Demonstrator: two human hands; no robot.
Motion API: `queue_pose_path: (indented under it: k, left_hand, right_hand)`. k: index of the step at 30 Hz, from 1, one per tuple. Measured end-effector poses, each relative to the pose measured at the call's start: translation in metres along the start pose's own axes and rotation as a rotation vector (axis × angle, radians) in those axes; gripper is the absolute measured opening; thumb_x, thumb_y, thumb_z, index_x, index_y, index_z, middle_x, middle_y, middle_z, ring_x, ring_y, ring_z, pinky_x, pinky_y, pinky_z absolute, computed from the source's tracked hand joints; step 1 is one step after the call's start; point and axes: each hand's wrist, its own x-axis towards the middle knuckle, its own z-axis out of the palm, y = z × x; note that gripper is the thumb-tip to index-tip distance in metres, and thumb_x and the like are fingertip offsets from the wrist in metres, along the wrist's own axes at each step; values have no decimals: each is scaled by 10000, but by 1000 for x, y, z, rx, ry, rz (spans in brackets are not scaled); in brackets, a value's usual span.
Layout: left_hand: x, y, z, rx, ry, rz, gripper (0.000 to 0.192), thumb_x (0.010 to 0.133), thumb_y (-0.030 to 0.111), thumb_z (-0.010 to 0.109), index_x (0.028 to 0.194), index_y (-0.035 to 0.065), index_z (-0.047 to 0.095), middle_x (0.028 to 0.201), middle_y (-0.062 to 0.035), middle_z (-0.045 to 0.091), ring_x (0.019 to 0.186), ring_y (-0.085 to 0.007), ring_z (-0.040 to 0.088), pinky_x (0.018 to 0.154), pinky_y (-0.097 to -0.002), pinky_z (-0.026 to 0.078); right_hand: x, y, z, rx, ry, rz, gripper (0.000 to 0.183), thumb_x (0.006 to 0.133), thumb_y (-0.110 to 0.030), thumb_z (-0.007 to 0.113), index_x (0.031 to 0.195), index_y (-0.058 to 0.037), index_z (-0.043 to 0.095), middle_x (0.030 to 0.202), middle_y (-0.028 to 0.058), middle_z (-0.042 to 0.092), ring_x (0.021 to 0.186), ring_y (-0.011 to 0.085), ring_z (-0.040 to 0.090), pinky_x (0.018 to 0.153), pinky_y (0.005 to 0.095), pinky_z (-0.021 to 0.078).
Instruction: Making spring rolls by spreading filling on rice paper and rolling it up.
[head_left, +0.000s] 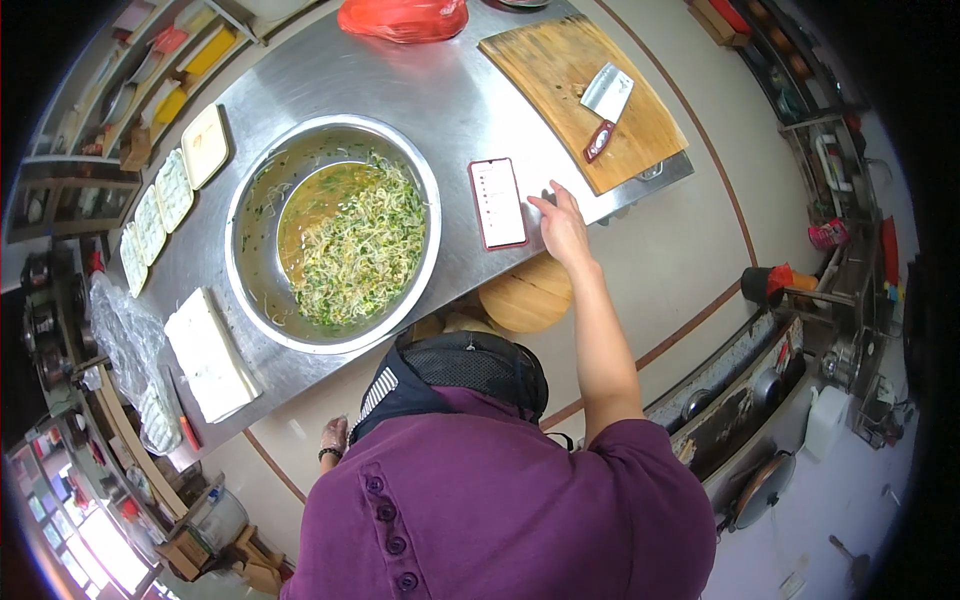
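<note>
My right hand (564, 229) is held beside a smartphone (499, 204) in a red case, its fingers apart and nothing in them. The phone lies face up with a lit screen on the stainless steel table (457, 120). My left hand (334, 433), in a clear glove, hangs low beside my body, off the table; its fingers are partly hidden. A large steel basin (431, 217) holds bean sprouts mixed with chopped greens (364, 247) and some yellowish liquid. A cleaver (608, 105) with a dark red handle rests on a wooden cutting board (547, 67).
Foam trays (174, 191), a folded white cloth (210, 356), clear plastic bags (131, 337) and a red-handled knife (189, 433) lie on the left side. A red plastic bag (405, 19) sits at the far edge. A round wooden stool (527, 294) stands below the near edge.
</note>
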Motion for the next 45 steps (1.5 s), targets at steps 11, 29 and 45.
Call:
queue_pose_path:
  k: [11, 29, 45]
  left_hand:
    - [7, 19, -24, -66, -21, 46, 552, 850, 486, 481, 1107, 11, 598, 976, -198, 654, 929, -307, 630, 819, -392, 467]
    - [19, 27, -30, 1, -46, 71, 568, 871, 526, 423, 1149, 55, 573, 929, -166, 674, 916, -278, 647, 825, -387, 463]
    - [23, 21, -27, 70, -52, -53, 594, 852, 550, 441, 1164, 61, 564, 895, -148, 683, 904, -260, 654, 830, -374, 462]
  right_hand:
    - [-21, 10, 6, 67, 17, 14, 377, 809, 6, 456, 1120, -113, 633, 1234, 157, 542, 1172, 300, 481, 991, 365, 391]
    - [-13, 11, 4, 61, -71, 65, 417, 802, 11, 442, 1180, -103, 576, 1237, 114, 559, 1192, 260, 489, 1004, 345, 392]
    - [-18, 11, 10, 39, -47, 67, 418, 797, 36, 434, 1169, -87, 583, 1251, 124, 548, 1213, 264, 472, 1021, 346, 383]
